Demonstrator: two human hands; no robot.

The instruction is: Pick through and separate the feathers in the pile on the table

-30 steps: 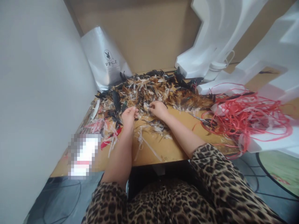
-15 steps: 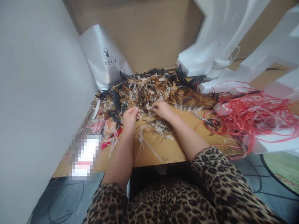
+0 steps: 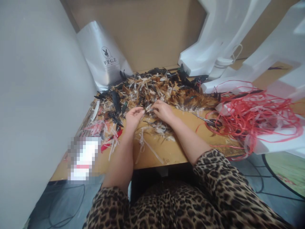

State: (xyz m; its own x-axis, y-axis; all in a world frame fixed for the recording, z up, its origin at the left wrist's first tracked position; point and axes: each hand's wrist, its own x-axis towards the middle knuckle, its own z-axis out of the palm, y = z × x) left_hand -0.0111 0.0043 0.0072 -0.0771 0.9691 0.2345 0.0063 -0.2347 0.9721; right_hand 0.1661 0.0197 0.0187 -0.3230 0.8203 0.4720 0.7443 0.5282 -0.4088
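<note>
A heap of brown, black and white feathers [image 3: 152, 84] covers the far middle of the wooden table [image 3: 152, 152]. At its near edge my left hand [image 3: 134, 119] is closed, thumb and fingertips pinched together on something too small to name. Just to the right, my right hand [image 3: 163, 111] is closed in a pinch on what looks like a small pale feather, its tip pointing at the left hand. A narrow gap separates the fingertips. Loose pale feathers [image 3: 162, 130] lie on the table below the right wrist.
Scissors [image 3: 207, 120] lie right of the hands, beside a tangle of red plastic strapping [image 3: 259, 117]. A silver bag [image 3: 102, 60] leans at back left. White foam pieces [image 3: 202, 54] and a white lidded cup [image 3: 220, 65] stand at back right. Pale ties [image 3: 142, 143] lie near the front edge.
The left hand has turned and its fingertips have come closer to the right hand's. The whole view has shifted slightly. The feather heap looks the same.
</note>
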